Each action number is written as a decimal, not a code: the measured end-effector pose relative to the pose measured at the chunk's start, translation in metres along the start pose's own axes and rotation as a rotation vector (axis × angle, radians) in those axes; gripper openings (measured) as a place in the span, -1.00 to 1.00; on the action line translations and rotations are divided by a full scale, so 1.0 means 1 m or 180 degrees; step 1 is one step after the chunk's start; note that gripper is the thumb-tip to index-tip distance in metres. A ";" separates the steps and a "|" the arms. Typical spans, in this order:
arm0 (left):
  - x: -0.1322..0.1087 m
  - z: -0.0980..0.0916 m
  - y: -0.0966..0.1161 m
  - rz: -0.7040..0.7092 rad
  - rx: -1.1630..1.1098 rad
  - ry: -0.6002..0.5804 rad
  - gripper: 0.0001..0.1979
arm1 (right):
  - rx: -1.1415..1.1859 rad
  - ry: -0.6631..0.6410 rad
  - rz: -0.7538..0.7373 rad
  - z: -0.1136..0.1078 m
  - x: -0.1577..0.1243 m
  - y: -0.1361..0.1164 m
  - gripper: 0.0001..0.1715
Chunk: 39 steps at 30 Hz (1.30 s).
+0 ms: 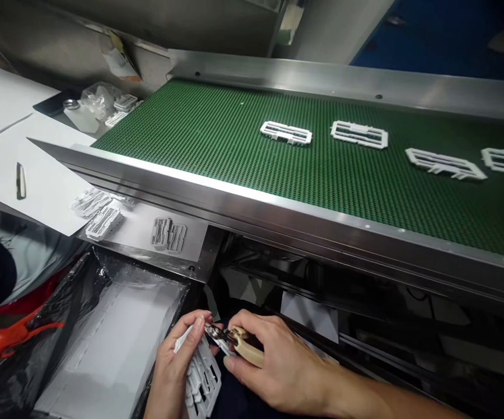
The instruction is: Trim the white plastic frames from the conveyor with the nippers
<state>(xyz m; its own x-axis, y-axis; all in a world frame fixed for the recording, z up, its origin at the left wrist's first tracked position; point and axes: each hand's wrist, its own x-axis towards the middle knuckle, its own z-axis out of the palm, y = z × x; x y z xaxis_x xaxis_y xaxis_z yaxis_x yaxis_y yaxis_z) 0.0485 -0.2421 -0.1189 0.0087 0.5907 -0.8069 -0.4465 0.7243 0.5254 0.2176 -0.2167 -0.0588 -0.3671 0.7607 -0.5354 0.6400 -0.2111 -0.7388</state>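
Observation:
At the bottom of the view, below the conveyor's edge, my left hand [174, 365] is closed around a white moulded plastic frame [203, 379]. My right hand [273, 365] is closed on a small cutter with tan handles [238, 342]. The cutter's metal jaws [213, 333] sit at the top edge of the frame, between my two thumbs. Both hands are close together and touching around the part.
A green conveyor belt [234, 139] carries several white frames [286, 132] on its right half. More white parts [103, 221] lie on the steel ledge at left. A white-lined box [112, 343] stands under the ledge. Orange-handled pliers [11, 336] lie at far left. A knife [20, 180] rests on white paper.

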 end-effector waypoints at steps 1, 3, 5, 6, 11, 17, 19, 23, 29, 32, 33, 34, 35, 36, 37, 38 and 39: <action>0.002 0.000 -0.001 -0.0050 -0.0203 -0.0030 -0.58 | 0.0046 0.0032 -0.0114 0.001 0.003 -0.001 -0.92; 0.005 -0.002 -0.005 -0.0207 -0.0521 -0.0035 -0.60 | 0.0088 0.0147 -0.0255 0.004 0.007 0.001 -0.94; 0.008 -0.005 -0.010 -0.0297 -0.0733 -0.0011 -0.64 | 0.0092 0.0253 -0.0323 0.006 0.010 0.005 -0.95; 0.010 -0.006 -0.012 -0.0290 -0.0821 0.0001 -0.67 | 0.0095 0.0280 -0.0355 0.006 0.011 0.007 -0.95; 0.014 -0.005 -0.017 -0.0225 -0.1155 0.0194 -0.85 | 0.0036 0.0423 -0.0252 0.012 0.020 0.017 -0.94; 0.021 -0.009 -0.019 -0.0147 -0.1145 0.0208 -0.83 | -0.0074 0.0385 -0.0252 0.014 0.030 0.020 -0.93; 0.025 -0.009 -0.022 -0.0105 -0.1146 0.0297 -0.83 | -0.0238 0.0464 -0.0535 0.018 0.032 0.022 -0.91; 0.030 -0.004 -0.027 0.0048 -0.1262 0.0316 -0.74 | -0.0739 0.0315 -0.1189 0.036 0.039 0.024 -0.81; 0.033 0.001 -0.037 0.0218 -0.1544 0.0432 -0.64 | -0.0547 -0.0253 -0.0926 0.061 0.049 0.018 -0.87; 0.039 -0.003 -0.044 0.0237 -0.1769 0.0510 -0.72 | -0.0425 -0.0380 -0.0857 0.059 0.052 0.013 -0.85; 0.042 -0.007 -0.046 0.0204 -0.1848 0.0578 -0.76 | -0.0385 -0.0309 -0.0699 0.057 0.055 0.013 -0.87; 0.047 -0.011 -0.047 0.0142 -0.1916 0.0662 -0.80 | -0.0361 -0.0174 -0.0501 0.055 0.062 0.014 -0.88; 0.052 -0.016 -0.048 0.0064 -0.1967 0.0758 -0.82 | -0.0352 0.0022 -0.0297 0.053 0.072 0.016 -0.86; 0.057 -0.022 -0.048 -0.0008 -0.2002 0.0852 -0.83 | -0.0365 0.0266 -0.0123 0.050 0.086 0.020 -0.82; 0.062 -0.028 -0.048 -0.0060 -0.2021 0.0936 -0.83 | -0.0403 0.0525 -0.0013 0.047 0.104 0.025 -0.77; 0.068 -0.035 -0.047 -0.0085 -0.2032 0.1006 -0.82 | -0.0438 0.0757 0.0038 0.043 0.126 0.029 -0.70; 0.072 -0.043 -0.045 -0.0087 -0.2037 0.1061 -0.81 | -0.0470 0.1005 0.0086 0.040 0.149 0.033 -0.65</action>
<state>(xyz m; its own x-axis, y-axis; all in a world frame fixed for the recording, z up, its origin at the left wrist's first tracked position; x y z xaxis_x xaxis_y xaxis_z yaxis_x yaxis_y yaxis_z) 0.0310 -0.2471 -0.2123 -0.2005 0.3616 -0.9105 -0.8875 0.3265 0.3251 0.1573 -0.1350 -0.1795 -0.1364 0.9133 -0.3838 0.7460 -0.1602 -0.6464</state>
